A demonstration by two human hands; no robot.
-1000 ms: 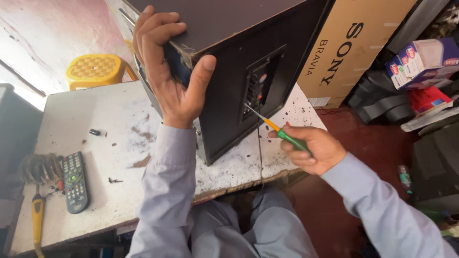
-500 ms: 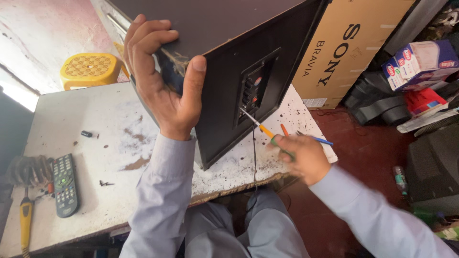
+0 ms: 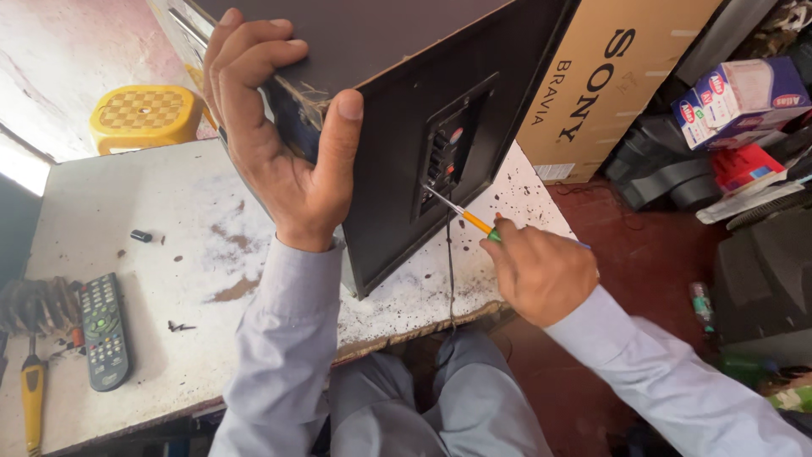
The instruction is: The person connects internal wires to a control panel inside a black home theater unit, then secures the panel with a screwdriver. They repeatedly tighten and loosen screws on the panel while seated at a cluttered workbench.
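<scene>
A large black speaker cabinet (image 3: 397, 110) stands tilted on the white table (image 3: 169, 254), its back panel facing me. My left hand (image 3: 283, 140) grips its upper near corner, fingers over the top and thumb on the back panel. My right hand (image 3: 541, 271) holds a screwdriver (image 3: 465, 216) with an orange and green handle. Its metal tip touches the lower edge of the recessed connector plate (image 3: 448, 156) on the back panel. A thin black cable (image 3: 449, 271) hangs from the cabinet down past the table edge.
On the table's left lie a grey remote control (image 3: 105, 330), a yellow-handled tool (image 3: 32, 398), a small black cap (image 3: 140, 236) and loose screws (image 3: 179, 326). A yellow stool (image 3: 145, 116) stands behind. A cardboard box (image 3: 609, 76), small cartons (image 3: 740, 97) and dark electronics (image 3: 761, 279) crowd the right.
My right hand has shifted left and closer to the cabinet, and the screwdriver tip stays at the connector plate. My left hand keeps its grip on the cabinet corner.
</scene>
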